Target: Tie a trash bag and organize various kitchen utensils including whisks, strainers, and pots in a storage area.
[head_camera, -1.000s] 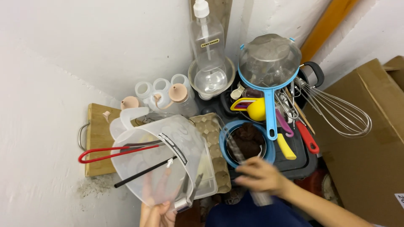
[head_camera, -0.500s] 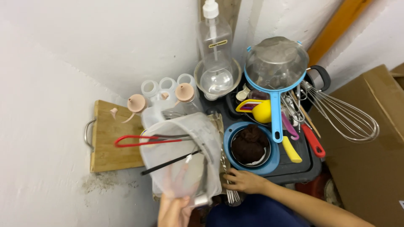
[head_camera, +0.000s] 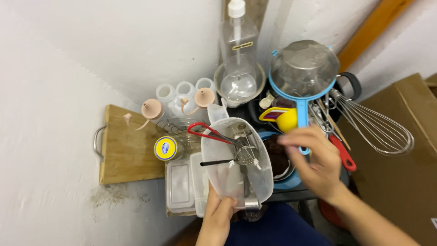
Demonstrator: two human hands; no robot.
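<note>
From the head camera, the left hand (head_camera: pixel 217 217) grips the near rim of a clear plastic jug (head_camera: pixel 234 166), held tilted over the cluttered worktop, with a small strainer (head_camera: pixel 246 155) and red-handled tongs (head_camera: pixel 209 133) inside. The right hand (head_camera: pixel 314 161) hovers open, fingers spread, just right of the jug, over a blue bowl (head_camera: pixel 282 180), holding nothing.

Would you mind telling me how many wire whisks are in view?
1 for certain: a large whisk lying at the right, beside the blue-rimmed strainer. Others may be hidden among the clutter.
</note>
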